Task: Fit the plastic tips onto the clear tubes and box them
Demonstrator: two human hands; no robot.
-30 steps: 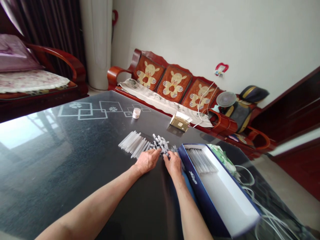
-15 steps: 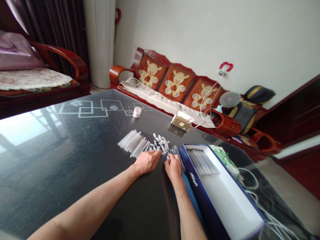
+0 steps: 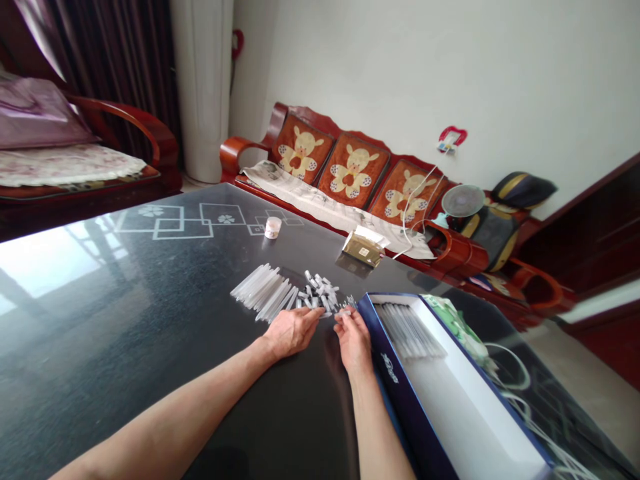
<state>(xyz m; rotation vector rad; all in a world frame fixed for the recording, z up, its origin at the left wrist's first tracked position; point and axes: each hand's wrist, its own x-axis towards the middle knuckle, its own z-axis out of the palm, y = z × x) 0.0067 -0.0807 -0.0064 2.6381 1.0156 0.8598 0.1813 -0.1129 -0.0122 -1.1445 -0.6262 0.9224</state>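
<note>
My left hand (image 3: 295, 331) rests low over the dark table, fingers bent together and fingertips beside a small pile of clear and white pen caps (image 3: 320, 291). What its fingertips hold is hidden. My right hand (image 3: 354, 341) is closed in a pinch, close to a bunch of thin pen refills (image 3: 349, 302). A small pale piece shows at its fingertips, too small to name. Left of the caps lies a row of translucent pen barrels (image 3: 265, 290). To the right stands a long blue box (image 3: 397, 380) with a white inside, holding a layer of thin clear pens (image 3: 410, 331) at its far end.
A small white round tub (image 3: 273, 227) and a gold tissue box (image 3: 364, 247) stand farther back on the glossy table (image 3: 150, 333). Right of the box lie a green-and-white packet (image 3: 453, 321) and white cables (image 3: 520, 400). A wooden sofa (image 3: 345, 157) is behind.
My right hand has turned and shifted slightly right, its pinched fingertips now showing more. My left hand stays by the caps. The view has tilted a little.
</note>
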